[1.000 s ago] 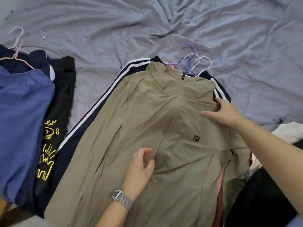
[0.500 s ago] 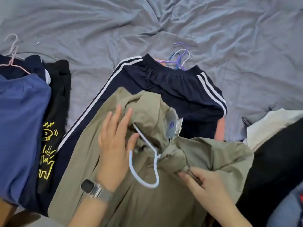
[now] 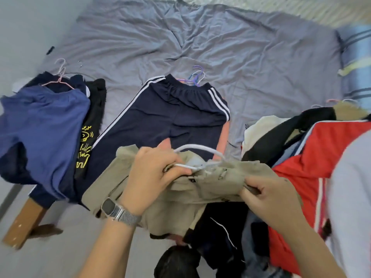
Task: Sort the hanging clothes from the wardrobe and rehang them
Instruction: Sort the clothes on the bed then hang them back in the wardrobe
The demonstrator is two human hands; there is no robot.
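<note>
Left grip (image 3: 149,177) clutching khaki jacket (image 3: 200,189) and white hanger (image 3: 200,155), right grip (image 3: 269,199) pinching its bunched fabric, navy striped pants (image 3: 166,117) on bed (image 3: 220,47) beyond both grips

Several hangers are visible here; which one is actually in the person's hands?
The white plastic hanger in the khaki garment, held by the left hand. The pink wire hanger and the purple and blue hangers lie untouched on the bed.
</note>
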